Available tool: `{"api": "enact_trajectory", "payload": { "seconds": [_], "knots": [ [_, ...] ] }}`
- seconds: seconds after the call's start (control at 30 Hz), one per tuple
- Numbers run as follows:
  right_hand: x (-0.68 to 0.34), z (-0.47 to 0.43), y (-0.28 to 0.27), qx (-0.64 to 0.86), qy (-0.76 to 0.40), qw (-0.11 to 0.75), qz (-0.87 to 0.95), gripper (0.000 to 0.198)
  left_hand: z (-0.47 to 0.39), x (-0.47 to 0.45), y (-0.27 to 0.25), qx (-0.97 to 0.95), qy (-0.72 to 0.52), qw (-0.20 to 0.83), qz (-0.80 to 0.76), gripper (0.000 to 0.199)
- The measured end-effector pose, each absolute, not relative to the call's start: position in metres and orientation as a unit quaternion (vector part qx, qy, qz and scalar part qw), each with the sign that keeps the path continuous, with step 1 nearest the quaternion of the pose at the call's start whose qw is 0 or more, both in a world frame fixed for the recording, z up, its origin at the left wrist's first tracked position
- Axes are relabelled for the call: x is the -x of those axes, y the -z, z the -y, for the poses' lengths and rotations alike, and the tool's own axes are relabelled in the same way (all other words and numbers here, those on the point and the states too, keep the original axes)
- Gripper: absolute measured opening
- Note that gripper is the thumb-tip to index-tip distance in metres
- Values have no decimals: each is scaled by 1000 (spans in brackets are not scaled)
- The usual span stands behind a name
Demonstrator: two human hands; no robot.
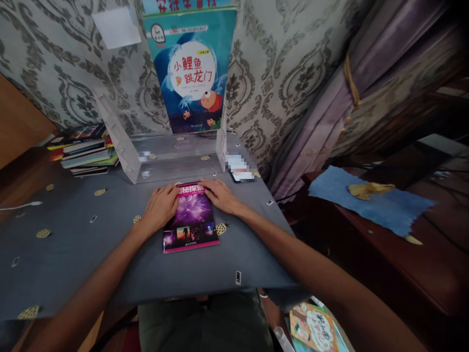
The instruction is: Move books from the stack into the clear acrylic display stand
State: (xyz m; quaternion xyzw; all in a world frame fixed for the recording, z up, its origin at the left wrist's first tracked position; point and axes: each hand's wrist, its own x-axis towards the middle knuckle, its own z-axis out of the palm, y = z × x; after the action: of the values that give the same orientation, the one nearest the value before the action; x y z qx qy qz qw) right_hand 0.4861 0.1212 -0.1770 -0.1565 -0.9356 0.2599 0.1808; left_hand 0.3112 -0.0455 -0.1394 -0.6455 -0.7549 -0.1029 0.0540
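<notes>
A thin purple and pink book (194,215) lies on the cloth-covered table in front of me, its cover showing a bright firework-like burst and a row of small pictures. My left hand (162,205) is closed over its upper left edge, fingertips on the cover. At the upper right corner, my right hand (221,195) holds it the same way. Both hands partly hide the title, and my thumbs cannot be made out. Just beyond stands a clear acrylic rack (174,168), with a blue picture book (198,107) upright at its back.
A stack of books (90,154) sits left of the rack, and a phone (240,168) lies to its right. The grey tablecloth (110,264) has pineapple prints. A blue cloth (370,200) covers part of a brown surface at right. More books (315,327) are low at my right.
</notes>
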Motion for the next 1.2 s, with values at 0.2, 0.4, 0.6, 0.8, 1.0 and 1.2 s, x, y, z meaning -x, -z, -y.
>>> {"api": "enact_trajectory", "payload": {
  "seconds": [0.2,0.4,0.6,0.8,1.0,1.2],
  "knots": [
    [-488,-133,186,159,-337,228,899,44,11,-329,143,709,132,28,692,39],
    [-484,-135,193,153,-361,273,878,48,-8,-333,148,709,86,71,697,42],
    [-482,-132,191,175,-350,273,879,47,-7,-329,154,716,124,82,682,41],
    [-482,-130,187,176,-338,268,885,49,9,-328,160,755,164,71,631,37],
    [-484,-126,181,175,-294,240,909,40,17,-345,153,753,149,65,637,37],
    [-486,-123,179,161,-219,228,935,40,45,-363,141,807,147,10,572,34]
  ]
}}
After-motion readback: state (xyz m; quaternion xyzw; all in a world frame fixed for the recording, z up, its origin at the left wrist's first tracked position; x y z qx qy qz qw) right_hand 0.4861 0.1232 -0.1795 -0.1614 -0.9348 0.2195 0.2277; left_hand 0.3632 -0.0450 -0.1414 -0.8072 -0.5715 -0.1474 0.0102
